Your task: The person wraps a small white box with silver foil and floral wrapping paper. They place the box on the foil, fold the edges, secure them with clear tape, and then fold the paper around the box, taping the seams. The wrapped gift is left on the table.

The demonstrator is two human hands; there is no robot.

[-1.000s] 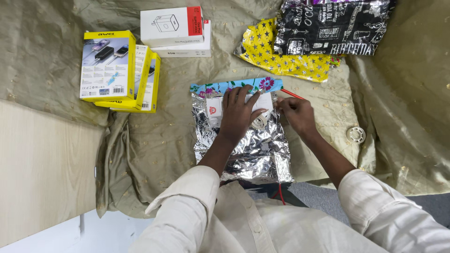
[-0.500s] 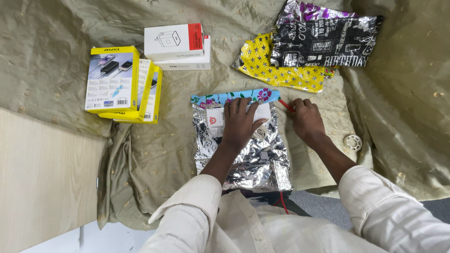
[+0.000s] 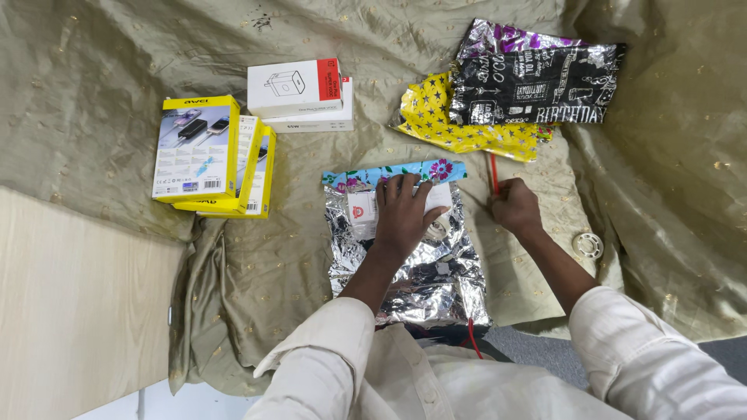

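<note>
Red stick (image 3: 493, 173) swung upright, lengthwise

The person wears a cream-white, long-sleeved shirt with a buttoned front placket. Both sleeves are pushed up past the wrists, leaving the forearms bare. The left hand (image 3: 405, 214) and right hand (image 3: 515, 206) wear no gloves or rings.

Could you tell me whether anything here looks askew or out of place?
A tape roll lies alone on the rumpled cloth, beyond the right hand. The silver wrapping sheet under the left hand is badly crinkled.
</note>
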